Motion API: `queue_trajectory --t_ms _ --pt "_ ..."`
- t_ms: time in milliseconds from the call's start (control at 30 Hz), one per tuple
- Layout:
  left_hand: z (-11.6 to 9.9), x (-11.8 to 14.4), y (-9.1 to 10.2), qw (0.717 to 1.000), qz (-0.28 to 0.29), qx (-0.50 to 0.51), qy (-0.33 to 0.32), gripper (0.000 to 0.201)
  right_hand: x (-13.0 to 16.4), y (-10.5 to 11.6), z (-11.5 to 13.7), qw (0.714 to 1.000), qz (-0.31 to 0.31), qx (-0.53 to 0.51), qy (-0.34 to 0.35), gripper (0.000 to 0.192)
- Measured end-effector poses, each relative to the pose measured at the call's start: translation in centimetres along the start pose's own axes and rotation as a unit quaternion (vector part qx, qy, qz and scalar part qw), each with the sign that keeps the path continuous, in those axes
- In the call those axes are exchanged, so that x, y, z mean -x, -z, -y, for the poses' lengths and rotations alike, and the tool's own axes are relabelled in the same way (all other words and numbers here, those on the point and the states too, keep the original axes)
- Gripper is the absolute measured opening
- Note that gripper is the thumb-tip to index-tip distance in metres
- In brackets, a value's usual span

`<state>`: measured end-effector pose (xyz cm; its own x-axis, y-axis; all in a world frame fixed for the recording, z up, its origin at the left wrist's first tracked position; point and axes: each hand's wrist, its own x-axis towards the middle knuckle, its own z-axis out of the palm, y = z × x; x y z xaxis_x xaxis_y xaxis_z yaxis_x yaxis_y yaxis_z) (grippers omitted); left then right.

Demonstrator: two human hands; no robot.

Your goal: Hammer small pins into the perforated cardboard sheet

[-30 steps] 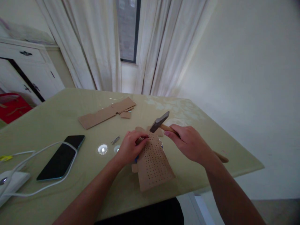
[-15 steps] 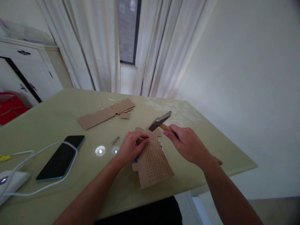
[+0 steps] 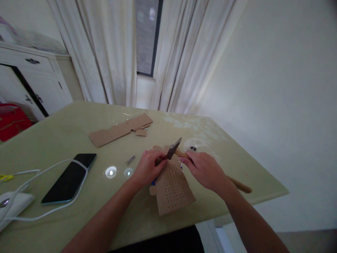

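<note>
A perforated cardboard sheet (image 3: 174, 188), dotted with rows of small holes, lies near the front edge of the pale green surface (image 3: 231, 151). The left hand (image 3: 149, 166) rests at its far left part, thumb and fingers curled toward each other; whether they grip anything cannot be told. The right hand (image 3: 206, 172) is wrapped around the wooden handle of a hammer (image 3: 181, 153), whose metal head is tilted over the sheet's far end, just beside the left fingertips. Left of this hand lie several thin nails (image 3: 130, 160); farther left, a white cable (image 3: 56, 163) crosses a black smartphone (image 3: 68, 180). Beyond the nails lies a long cardboard strip (image 3: 119, 130); pale curtains (image 3: 113, 52) flank a window (image 3: 147, 38) behind.
</note>
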<state>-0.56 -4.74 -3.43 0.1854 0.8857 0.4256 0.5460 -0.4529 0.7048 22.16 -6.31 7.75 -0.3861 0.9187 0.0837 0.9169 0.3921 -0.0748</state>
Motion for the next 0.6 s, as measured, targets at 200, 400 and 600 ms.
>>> queue_trajectory --t_ms 200,400,600 --pt "0.2 0.0 -0.1 1.0 0.001 0.006 0.003 0.008 0.1 -0.3 -0.2 0.999 -0.036 -0.025 -0.026 0.04" --pt "-0.1 0.0 0.1 0.998 -0.001 0.054 -0.02 0.014 0.3 -1.1 0.0 1.0 0.007 0.007 -0.006 0.038" --pt "0.0 0.0 0.0 0.998 -0.002 0.062 -0.026 0.012 0.5 -1.4 -0.6 1.0 -0.012 -0.001 -0.019 0.04"
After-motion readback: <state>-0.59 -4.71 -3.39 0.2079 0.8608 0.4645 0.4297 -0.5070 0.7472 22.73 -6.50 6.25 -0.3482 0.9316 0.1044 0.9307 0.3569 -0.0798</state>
